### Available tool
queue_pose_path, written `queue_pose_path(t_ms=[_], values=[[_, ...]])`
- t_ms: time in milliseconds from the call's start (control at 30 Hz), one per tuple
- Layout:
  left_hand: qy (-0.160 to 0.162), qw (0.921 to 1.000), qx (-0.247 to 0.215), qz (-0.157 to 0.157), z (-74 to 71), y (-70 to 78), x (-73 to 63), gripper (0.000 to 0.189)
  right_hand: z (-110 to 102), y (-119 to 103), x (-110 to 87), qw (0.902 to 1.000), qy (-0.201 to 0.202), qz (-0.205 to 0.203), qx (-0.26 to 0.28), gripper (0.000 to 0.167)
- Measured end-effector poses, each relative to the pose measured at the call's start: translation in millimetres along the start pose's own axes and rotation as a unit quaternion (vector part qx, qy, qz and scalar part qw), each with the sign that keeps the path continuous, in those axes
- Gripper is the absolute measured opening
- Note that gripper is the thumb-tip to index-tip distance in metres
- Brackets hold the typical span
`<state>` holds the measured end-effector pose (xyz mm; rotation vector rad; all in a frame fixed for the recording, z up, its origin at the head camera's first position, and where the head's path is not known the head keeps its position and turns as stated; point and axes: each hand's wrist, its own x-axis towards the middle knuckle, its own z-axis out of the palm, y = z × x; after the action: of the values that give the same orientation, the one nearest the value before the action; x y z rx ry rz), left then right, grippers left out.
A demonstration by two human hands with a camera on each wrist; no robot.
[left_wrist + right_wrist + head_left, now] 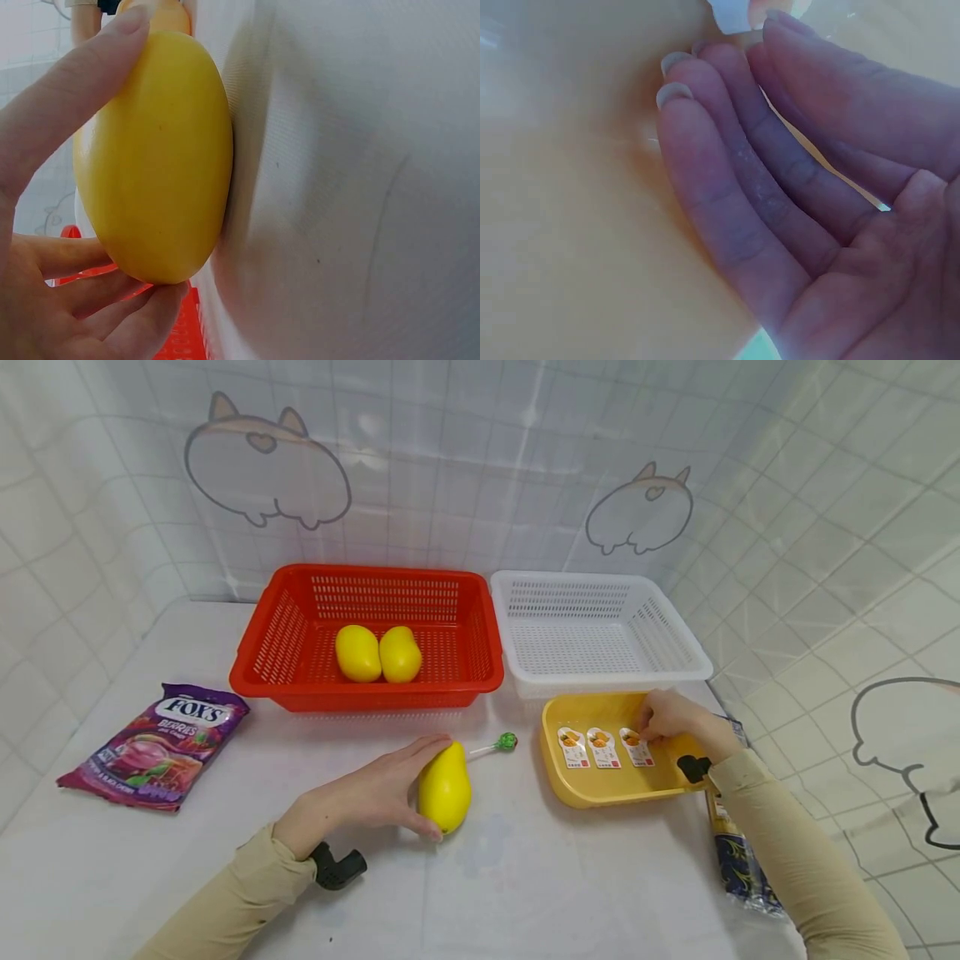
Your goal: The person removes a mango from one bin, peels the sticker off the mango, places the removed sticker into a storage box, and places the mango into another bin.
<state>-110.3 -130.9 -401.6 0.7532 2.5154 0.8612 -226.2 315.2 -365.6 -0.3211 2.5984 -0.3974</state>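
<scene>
My left hand grips a yellow mango on the white table, thumb at its near end and fingers at its far end. The left wrist view shows this mango lying along the cloth. Over to the right, my right hand reaches into a yellow plastic tub. Thumb and forefinger pinch the top of a small white label with an orange fruit picture; the other fingers bend beside it. Two matching labels, one on the left and one in the middle, lie in the tub.
A red basket holding two yellow mangoes stands at the back, beside a white basket. A purple candy bag lies at the left. A green lollipop is behind the gripped mango; a dark blue packet lies under the right forearm.
</scene>
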Motion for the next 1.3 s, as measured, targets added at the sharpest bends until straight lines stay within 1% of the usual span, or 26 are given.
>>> queue_pose_path(t_ms=[133,267,400,500,600,800,1000,1100,1233,1300], values=[[0.000,1.0000,0.001,0.001,0.5,-0.1,0.3,0.120,-4.3,-3.1,-7.1,0.9998,0.016,-0.007,0.005,0.006],[0.000,1.0000,0.002,0.001,0.5,-0.2,0.6,0.120,-10.0,-10.2,-14.8,0.9988,0.038,-0.031,0.004,0.005],[0.001,1.0000,0.005,0.001,0.3,-0.2,0.7,0.120,-13.8,-19.4,-21.4,0.9969,0.056,-0.055,-0.006,0.012],[0.001,1.0000,0.004,0.001,0.0,-0.1,0.7,0.120,-14.4,-28.1,-28.0,0.9955,0.070,-0.065,0.001,0.016],[-0.001,1.0000,0.002,0.001,-0.2,-0.1,0.6,0.120,-13.1,-36.8,-34.7,0.9932,0.083,-0.081,0.015,0.016],[-0.001,1.0000,0.003,0.000,0.1,-0.3,0.6,0.120,-6.5,-50.3,-42.8,0.9866,0.102,-0.119,0.046,0.013],[0.000,1.0000,0.005,-0.003,0.1,0.0,1.1,0.120,2.4,-63.7,-47.4,0.9740,0.132,-0.166,0.080,0.017],[-0.002,1.0000,0.002,-0.005,0.3,0.2,1.4,0.120,7.3,-71.0,-49.5,0.9719,0.140,-0.165,0.092,0.020],[-0.003,1.0000,0.000,-0.007,0.6,0.2,1.6,0.120,13.9,-82.4,-52.6,0.9707,0.139,-0.157,0.118,0.024],[-0.002,1.0000,0.001,-0.006,0.6,0.2,1.4,0.119,18.5,-87.9,-52.4,0.9683,0.138,-0.160,0.134,0.028]])
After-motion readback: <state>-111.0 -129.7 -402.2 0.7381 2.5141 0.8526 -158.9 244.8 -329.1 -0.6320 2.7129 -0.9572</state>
